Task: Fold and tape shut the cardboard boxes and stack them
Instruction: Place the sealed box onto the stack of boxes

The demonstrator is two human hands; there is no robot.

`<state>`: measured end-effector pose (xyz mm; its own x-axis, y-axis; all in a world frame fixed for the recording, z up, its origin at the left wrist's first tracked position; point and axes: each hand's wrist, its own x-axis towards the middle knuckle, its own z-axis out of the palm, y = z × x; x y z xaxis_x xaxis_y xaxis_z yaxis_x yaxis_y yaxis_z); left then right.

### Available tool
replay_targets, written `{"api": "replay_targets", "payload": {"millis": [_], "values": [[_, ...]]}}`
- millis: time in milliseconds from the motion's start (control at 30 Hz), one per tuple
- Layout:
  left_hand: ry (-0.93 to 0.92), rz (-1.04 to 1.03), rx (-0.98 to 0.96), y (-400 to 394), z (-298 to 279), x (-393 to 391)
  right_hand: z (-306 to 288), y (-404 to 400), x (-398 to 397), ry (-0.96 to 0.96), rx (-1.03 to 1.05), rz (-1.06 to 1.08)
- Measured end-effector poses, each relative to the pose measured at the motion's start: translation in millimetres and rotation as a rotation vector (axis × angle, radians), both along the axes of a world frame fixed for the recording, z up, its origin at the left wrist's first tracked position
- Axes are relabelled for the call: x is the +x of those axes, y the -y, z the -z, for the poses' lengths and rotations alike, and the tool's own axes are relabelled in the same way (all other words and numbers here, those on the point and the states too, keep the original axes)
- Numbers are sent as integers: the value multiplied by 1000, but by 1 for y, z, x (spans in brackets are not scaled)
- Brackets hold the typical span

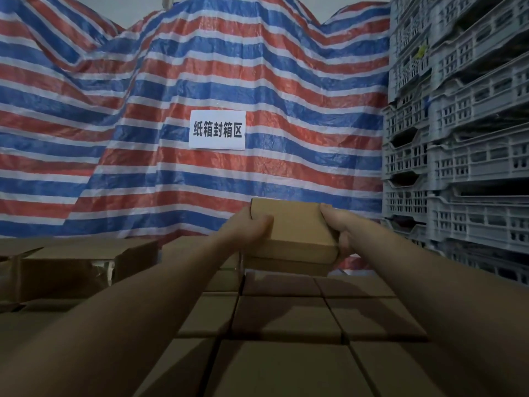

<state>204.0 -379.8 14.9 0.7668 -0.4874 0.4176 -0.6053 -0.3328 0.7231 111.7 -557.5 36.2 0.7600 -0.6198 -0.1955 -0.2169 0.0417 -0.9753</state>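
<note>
Nearest the wearer lay the stacked boxes (286, 319), closed cartons packed edge to edge in rows that ran out beneath both forearms toward the hands. Beyond them, at arm's reach, the small cardboard box (292, 227) was held up between the two hands, its lid flat and closed, its far end tipped slightly upward. The left hand (243, 230) gripped the left edge, thumb curled over the top face and fingers hidden beneath. The right hand (339, 230) clasped the right edge the same way, thumb on top and fingers wrapped under the near corner. Directly below the held box sat another carton (289, 266) at the far end of the rows, apparently just apart from it, though the gap was hard to judge.

The step appeared to be setting this box onto the stack. To do it well, the box needed levelling first, then lowering squarely so its edges matched the carton under it, with the fingers slipped out sideways only once it rested. Whether tape sealed it could not be told.

Left of the left hand stood larger cartons (86, 256). Right of the right hand rose grey plastic crates (469, 138). Farthest off hung a striped tarpaulin (114, 110) bearing a white sign (217, 130).
</note>
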Motion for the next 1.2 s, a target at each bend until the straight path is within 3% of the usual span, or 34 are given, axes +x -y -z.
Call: {"api": "replay_targets", "payload": {"millis": [300,500,1033,1200], "values": [[43,-309,370,39,13,57,8,35,58,-259,-59,-102],[35,-305,568,53,14,76,28,41,80,-306,-147,-47],[-25,-253,670,67,17,74,45,45,78,-202,-95,12],[109,-315,555,57,22,61,31,28,80,-302,-344,47]]}}
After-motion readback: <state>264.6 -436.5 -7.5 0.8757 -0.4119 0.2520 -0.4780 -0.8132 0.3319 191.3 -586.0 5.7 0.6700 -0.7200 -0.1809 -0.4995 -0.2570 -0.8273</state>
